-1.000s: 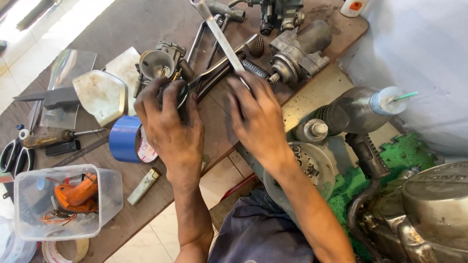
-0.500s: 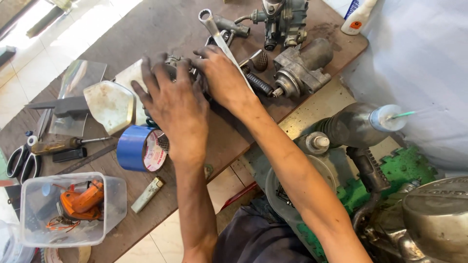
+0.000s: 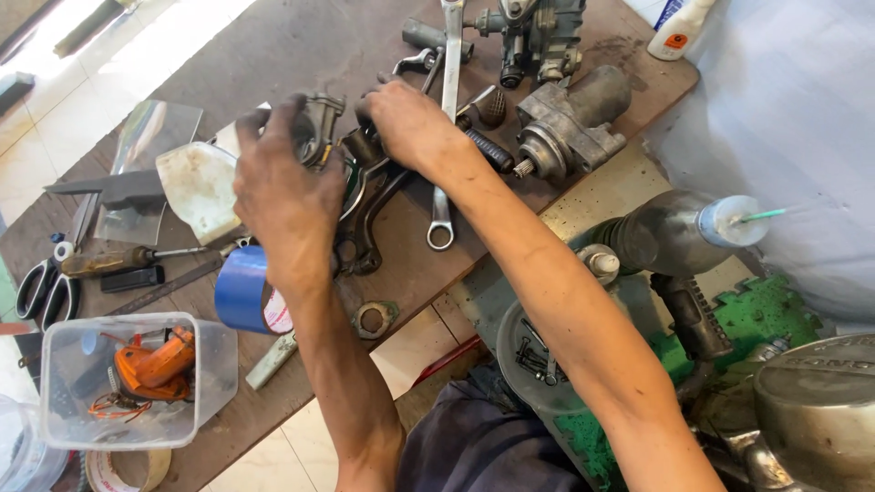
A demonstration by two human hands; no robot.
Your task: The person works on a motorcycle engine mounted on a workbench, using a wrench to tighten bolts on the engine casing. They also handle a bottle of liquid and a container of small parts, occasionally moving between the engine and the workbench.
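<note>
Head view
Left hand: palm down, fingers curled over the carburettor; grasp closed on it.
Right hand: fingers wrapped round the dark metal part just beside the carburettor; how tightly it grips cannot be told.
Carburettor: on the board, mid-table, between both hands, partly hidden by the left hand.
Spanner: lies flat, passing under the right hand, ring end toward the person.
Starter motor: right of the right hand, apart from it.
Tape roll: blue, just below the left wrist.
Scissors: far left edge.
Clear tub: lower left, holds orange items.
</note>
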